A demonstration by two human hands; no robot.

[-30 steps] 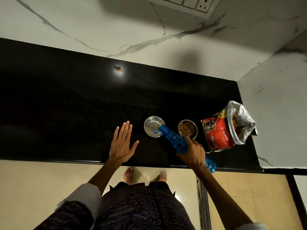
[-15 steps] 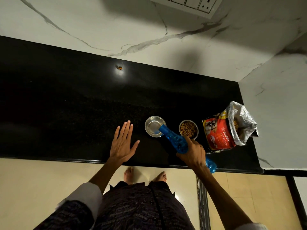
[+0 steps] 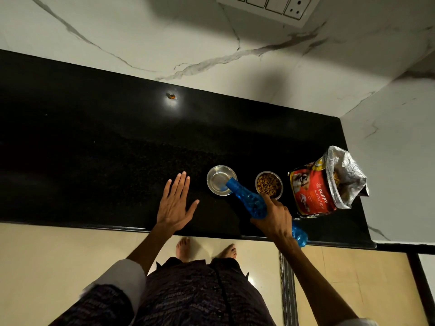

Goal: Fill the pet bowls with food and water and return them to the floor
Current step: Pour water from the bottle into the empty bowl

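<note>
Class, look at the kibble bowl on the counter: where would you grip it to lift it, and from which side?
Pinch the kibble bowl by its flared rim on the near-left side. It is full, so fingers inside won't do. The food bag crowds its right. The right hand and bottle must clear first.

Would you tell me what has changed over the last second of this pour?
Nothing visibly moved. The right hand keeps the blue bottle tilted over the water bowl, the left hand stays flat on the counter, and the food bowl and bag are unchanged.
</note>
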